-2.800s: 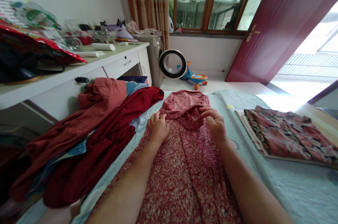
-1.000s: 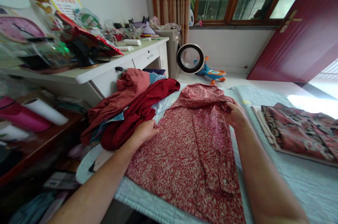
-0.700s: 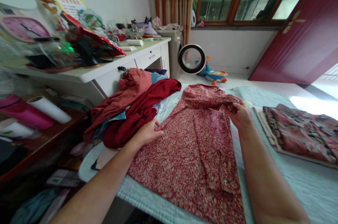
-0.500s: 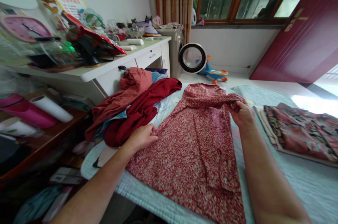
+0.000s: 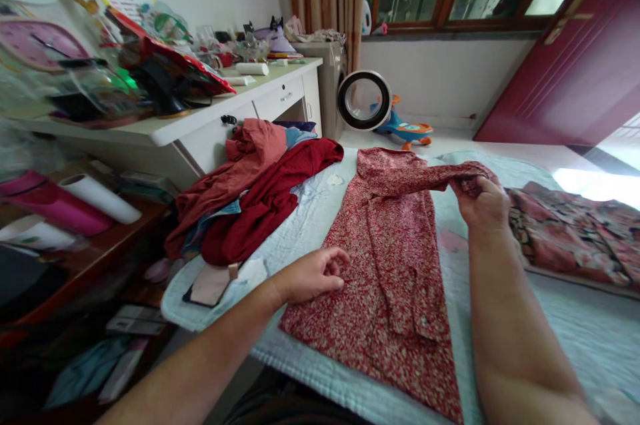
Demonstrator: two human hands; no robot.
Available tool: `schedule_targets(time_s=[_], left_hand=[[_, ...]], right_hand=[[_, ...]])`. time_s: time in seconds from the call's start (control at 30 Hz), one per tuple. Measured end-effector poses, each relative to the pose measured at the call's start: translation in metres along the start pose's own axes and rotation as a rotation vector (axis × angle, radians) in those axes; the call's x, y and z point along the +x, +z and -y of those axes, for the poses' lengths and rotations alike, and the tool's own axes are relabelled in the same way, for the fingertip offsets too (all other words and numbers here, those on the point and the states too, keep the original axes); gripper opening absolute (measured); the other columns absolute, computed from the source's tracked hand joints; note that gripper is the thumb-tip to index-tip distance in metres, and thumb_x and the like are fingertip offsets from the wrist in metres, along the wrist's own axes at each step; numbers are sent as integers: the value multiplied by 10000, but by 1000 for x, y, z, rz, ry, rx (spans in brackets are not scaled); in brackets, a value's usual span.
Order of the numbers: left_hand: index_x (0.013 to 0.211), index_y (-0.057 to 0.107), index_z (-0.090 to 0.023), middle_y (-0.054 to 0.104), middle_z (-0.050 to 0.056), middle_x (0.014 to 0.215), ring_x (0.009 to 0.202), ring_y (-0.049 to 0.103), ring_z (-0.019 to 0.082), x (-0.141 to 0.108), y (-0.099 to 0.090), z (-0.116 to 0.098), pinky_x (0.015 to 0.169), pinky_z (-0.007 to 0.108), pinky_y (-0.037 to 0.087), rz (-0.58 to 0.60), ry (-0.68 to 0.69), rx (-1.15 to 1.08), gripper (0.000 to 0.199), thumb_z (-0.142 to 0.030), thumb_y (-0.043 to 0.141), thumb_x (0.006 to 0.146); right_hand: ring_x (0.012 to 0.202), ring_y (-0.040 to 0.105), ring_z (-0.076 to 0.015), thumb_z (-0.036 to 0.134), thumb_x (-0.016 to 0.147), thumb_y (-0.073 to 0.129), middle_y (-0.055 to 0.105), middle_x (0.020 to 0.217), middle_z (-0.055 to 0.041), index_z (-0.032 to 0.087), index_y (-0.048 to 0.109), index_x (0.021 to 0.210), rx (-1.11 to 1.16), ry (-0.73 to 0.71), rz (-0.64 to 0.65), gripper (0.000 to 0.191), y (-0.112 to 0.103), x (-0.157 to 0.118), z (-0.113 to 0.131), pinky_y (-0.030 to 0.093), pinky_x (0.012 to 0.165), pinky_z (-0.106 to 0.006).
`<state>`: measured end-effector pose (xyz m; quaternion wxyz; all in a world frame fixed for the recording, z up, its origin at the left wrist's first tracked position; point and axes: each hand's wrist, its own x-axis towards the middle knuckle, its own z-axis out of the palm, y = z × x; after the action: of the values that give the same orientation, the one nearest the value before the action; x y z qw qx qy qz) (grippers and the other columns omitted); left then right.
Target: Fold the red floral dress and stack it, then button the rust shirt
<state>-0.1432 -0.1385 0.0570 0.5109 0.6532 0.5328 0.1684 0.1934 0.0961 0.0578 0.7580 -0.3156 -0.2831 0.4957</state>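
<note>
A red and cream speckled garment lies spread on the light blue quilted cover. One of its sleeves stretches to the right, and its end is gripped between the fingers of my right hand. Another sleeve lies lengthwise down the garment's right part, with its cuff near the lower edge. My left hand hovers over or rests on the garment's left side, fingers curled but apart, holding nothing.
Crumpled red and coral clothes lie at the left of the cover. A folded patterned cloth is at the right. Beyond stand a cluttered white desk, an open round washer door and a blue ride-on toy.
My right hand has moved right, drawing the sleeve out straighter. My left hand has let go of the garment's left edge and moved right over it. That edge has shifted inward.
</note>
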Motion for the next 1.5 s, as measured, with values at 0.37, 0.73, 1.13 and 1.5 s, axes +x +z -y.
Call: schedule_targets(time_s=[0.37, 0.73, 1.13, 1.5], left_hand=[[855, 607, -205, 627, 73, 996, 1007, 555, 253, -23, 6, -3, 911, 368, 411, -47, 108, 748, 76, -227, 573, 791], [899, 581, -216, 647, 10, 849, 785, 581, 168, -19, 31, -15, 701, 252, 377, 30, 150, 362, 104, -291, 541, 839], [932, 635, -195, 646, 71, 969, 883, 601, 200, 74, 6, -44, 790, 307, 454, -345, 167, 563, 181, -340, 538, 883], [930, 685, -177, 680, 129, 973, 945, 643, 286, 172, -7, -24, 810, 360, 472, -517, -24, 583, 178, -238, 552, 829]], right_hand=[[844, 638, -156, 52, 676, 520, 642, 859, 31, 205, 576, 887, -33, 5, 54, 266, 6, -2, 6, 589, 758, -406], [861, 658, -164, 70, 632, 514, 640, 907, 44, 249, 579, 908, -3, -237, 4, 336, -7, 4, 30, 605, 761, -402], [798, 589, -187, 172, 533, 581, 633, 860, -10, 215, 609, 914, -852, -197, -2, 384, -32, 12, -15, 532, 705, -325], [722, 600, -192, 220, 766, 510, 679, 728, -46, 195, 704, 739, -1436, -90, 967, 197, 27, -41, -32, 477, 742, -324]])
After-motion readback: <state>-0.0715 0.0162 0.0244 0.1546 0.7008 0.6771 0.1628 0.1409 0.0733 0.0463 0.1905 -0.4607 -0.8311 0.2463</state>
